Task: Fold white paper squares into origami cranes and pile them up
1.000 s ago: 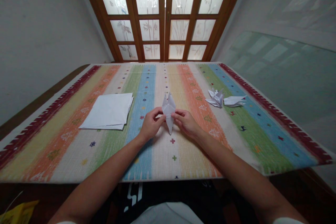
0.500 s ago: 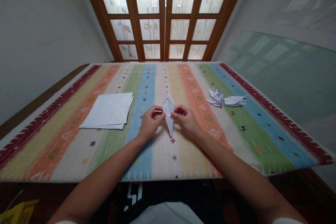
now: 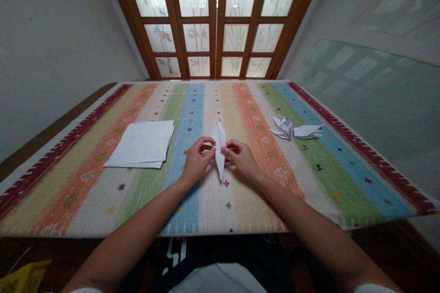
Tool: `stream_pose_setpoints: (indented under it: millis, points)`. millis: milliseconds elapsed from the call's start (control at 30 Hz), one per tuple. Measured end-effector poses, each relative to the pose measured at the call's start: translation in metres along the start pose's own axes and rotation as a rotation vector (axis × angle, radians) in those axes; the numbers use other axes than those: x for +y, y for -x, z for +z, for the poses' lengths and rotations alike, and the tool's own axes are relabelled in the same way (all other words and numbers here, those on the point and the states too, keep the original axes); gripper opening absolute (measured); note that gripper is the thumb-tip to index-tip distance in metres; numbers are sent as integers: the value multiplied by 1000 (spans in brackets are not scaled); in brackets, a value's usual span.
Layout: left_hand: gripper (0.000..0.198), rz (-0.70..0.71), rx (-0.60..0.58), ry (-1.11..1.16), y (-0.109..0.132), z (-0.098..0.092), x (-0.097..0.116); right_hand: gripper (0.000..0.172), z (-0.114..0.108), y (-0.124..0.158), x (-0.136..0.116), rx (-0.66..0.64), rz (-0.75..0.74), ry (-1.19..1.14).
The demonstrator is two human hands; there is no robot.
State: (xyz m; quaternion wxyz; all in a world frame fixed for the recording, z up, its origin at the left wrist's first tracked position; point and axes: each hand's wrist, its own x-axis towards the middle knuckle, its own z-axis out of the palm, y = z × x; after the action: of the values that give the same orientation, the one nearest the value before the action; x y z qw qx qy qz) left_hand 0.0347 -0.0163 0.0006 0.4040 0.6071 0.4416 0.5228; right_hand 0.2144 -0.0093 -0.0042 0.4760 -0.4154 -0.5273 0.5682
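Striped cloth (image 3: pixel 213 215) is spreading beneath your left hand (image 3: pixel 197 160) and right hand (image 3: pixel 243 159), which are pinching the folded paper (image 3: pixel 220 165) at centre, between sheets (image 3: pixel 140 144) lying left and shapes (image 3: pixel 306 132) lying right.

Wht folded paper (image 3: pixel 220 156), slim diamond, tips fwd & back, pinched approx mid-length.

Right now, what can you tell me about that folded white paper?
The folded paper is white and slim, tapering to a point at both ends, with an apparent crease across its middle. One tip is near, the other far. The left hand and right hand pinch it mid-length from either side; whether it touches the tablecloth is unclear.
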Motion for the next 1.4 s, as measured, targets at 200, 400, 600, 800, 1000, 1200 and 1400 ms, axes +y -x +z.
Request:
stream_pose_setpoints:
  millis: [200, 400, 600, 800, 1000, 1200, 1400]
  points:
    - [6, 43, 76, -56, -2, -3, 0, 30, -1, 1, 1, -79, 32, -6]
    - [25, -21, -26, -17, -2, -1, -3, 32, -2, -1, 0, -80, -20, 58]
    - [18, 50, 83, -64, -7, -4, -5, 46, 2, 5, -3, -122, 87, -70]
    - [28, 71, 92, -121, -8, -9, -4, 41, 4, 7, -6, -193, 127, -22]
    - [37, 67, 51, -178, -8, -11, -1, 44, 2, 6, -2, -203, 167, -68]
    - [31, 8, 139, -191, -8, -11, -4, 44, -1, 5, 4, -228, 195, -119]
    - [30, -1, 199, -158, -9, -12, -3, 44, -1, 4, 7, -231, 204, -113]
